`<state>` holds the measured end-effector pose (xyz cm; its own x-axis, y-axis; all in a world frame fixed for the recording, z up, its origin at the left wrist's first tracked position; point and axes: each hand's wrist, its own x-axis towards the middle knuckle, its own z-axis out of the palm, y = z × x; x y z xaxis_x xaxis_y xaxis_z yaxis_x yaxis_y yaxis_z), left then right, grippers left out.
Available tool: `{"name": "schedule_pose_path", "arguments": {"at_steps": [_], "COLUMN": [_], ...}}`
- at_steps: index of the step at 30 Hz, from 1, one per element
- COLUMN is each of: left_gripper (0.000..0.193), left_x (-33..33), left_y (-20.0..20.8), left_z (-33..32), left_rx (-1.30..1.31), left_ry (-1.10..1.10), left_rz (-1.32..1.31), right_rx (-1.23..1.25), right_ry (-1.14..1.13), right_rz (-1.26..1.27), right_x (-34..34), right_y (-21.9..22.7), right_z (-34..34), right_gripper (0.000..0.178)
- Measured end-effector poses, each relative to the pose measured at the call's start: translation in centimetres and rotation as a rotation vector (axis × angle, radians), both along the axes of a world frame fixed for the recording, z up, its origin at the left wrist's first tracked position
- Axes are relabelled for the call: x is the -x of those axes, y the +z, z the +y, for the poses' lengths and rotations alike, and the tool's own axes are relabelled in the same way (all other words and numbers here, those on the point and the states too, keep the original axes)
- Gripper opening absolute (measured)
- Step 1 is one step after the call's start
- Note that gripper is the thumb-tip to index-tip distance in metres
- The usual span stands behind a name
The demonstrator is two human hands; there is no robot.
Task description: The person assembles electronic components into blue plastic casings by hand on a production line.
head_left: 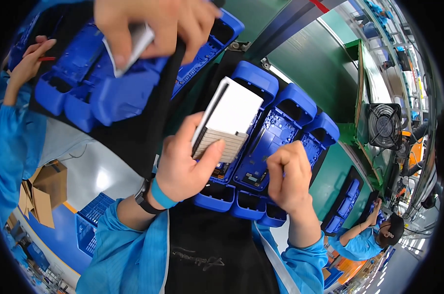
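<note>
Holding a flat white stack (225,122), left hand (182,166) above glossy blue housings (276,132).

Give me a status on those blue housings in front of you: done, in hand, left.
Done: cannot tell; none of the three blue housings on the black tray looks visibly finished; they lie open, insides showing. In hand: the left hand holds a stack of white cards above them, while the right hand, closed, rests on the middle housing. Left: seemingly all three. Another person's hand handles more blue housings beyond.
</note>
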<state>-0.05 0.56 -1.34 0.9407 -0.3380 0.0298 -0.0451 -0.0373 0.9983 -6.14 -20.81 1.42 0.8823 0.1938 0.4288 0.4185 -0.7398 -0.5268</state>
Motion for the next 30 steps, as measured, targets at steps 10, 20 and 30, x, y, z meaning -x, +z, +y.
{"name": "schedule_pose_path", "arguments": {"at_steps": [10,20,30], "left_gripper": [0.040,0.040,0.038], "left_x": [0.7,1.1,1.1], "left_y": [-0.4,0.3,0.7], "left_z": [0.7,-0.7,-0.7], "left_rx": [-0.022,-0.029,-0.072], "left_ry": [-0.056,-0.170,-0.192], "left_rz": [-0.059,-0.204,-0.253], "right_rx": [-0.015,-0.030,0.037], "right_ry": [-0.047,0.089,0.116], "right_rz": [0.265,0.160,0.193], "right_x": [-0.6,-1.6,-1.6], "right_y": [0.6,0.9,0.9], "right_z": [-1.9,0.5,0.2], "right_gripper": [0.013,0.018,0.020]}}
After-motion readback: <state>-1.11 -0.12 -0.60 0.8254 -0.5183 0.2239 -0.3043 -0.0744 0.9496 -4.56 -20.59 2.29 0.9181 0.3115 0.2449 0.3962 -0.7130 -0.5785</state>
